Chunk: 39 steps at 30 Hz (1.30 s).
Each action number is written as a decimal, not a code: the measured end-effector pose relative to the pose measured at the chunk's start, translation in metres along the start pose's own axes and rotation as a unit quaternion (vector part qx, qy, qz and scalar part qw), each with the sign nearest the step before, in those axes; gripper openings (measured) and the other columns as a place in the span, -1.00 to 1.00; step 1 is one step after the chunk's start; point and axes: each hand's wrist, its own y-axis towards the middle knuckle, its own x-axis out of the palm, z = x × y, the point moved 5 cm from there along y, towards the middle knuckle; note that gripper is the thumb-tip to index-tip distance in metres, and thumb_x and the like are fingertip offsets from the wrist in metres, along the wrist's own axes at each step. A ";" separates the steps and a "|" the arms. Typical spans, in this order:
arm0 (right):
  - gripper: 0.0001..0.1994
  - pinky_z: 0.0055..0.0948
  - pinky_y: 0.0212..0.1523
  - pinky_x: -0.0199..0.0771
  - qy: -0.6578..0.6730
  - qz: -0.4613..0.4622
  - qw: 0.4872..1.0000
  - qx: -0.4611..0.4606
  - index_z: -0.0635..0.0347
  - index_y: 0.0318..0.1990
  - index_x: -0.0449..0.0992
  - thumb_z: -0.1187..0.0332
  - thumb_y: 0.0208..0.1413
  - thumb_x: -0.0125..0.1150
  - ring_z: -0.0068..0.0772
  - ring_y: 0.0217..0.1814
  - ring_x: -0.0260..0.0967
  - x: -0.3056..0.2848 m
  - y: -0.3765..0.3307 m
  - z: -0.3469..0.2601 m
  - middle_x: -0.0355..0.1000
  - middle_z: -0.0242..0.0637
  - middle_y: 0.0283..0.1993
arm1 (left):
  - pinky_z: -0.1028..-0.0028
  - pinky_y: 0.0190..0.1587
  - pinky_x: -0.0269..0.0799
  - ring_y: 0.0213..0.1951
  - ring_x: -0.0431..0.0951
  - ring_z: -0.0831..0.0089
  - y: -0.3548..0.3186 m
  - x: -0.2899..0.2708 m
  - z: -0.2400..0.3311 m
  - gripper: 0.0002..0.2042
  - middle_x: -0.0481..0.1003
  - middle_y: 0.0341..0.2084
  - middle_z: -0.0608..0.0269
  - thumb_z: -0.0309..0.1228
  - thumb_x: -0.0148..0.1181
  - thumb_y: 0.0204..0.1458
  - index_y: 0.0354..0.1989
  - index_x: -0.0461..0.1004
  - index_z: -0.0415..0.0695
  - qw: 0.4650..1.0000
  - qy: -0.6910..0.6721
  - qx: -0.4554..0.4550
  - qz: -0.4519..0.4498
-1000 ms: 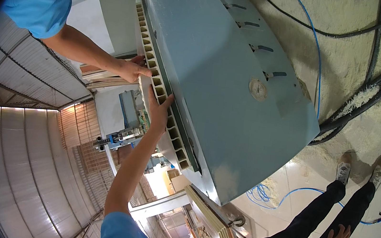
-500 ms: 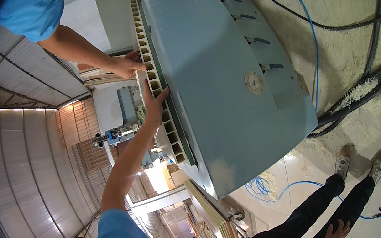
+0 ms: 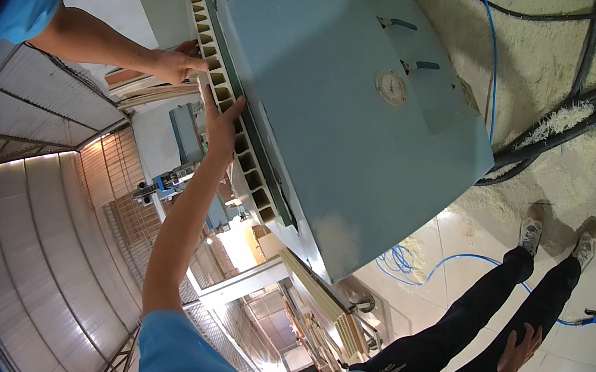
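Note:
A cream hollow-core panel (image 3: 248, 163), its cut edge showing a row of square cells, lies along the side of a large grey-green metal cabinet (image 3: 310, 97). My left hand (image 3: 221, 129) grips that edge, its thumb and fingers spanning the panel. Close above it, another person's hand (image 3: 180, 65) holds the same panel, its blue-sleeved arm coming from the upper left. My right hand (image 3: 520, 349) rests against my dark trouser leg with its fingers spread, holding nothing. A dark green strip (image 3: 276, 206) runs between panel and cabinet.
The cabinet carries a round gauge (image 3: 391, 87) and several lever handles (image 3: 397, 24). Thick black hoses (image 3: 543, 154) and a thin blue hose (image 3: 496, 54) cross the shavings-strewn floor. A blue air gun (image 3: 589, 318) lies right of my legs. Stacked panels (image 3: 324, 299) stand at lower centre.
My view has shifted, so the panel, cabinet and floor appear farther left and higher. My left hand and the other person's hand keep their places on the panel.

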 end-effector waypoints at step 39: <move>-0.54 0.09 0.53 0.07 -0.016 -0.010 0.999 0.041 0.06 0.20 0.48 0.14 0.18 0.27 0.19 0.57 0.02 -0.029 0.005 0.009 0.11 0.05 0.53 | 0.24 0.31 0.34 0.23 0.44 0.14 -0.006 -0.002 0.014 -0.23 0.38 0.25 -0.04 -0.21 0.43 0.09 0.45 0.23 -0.19 0.931 0.249 0.262 0.042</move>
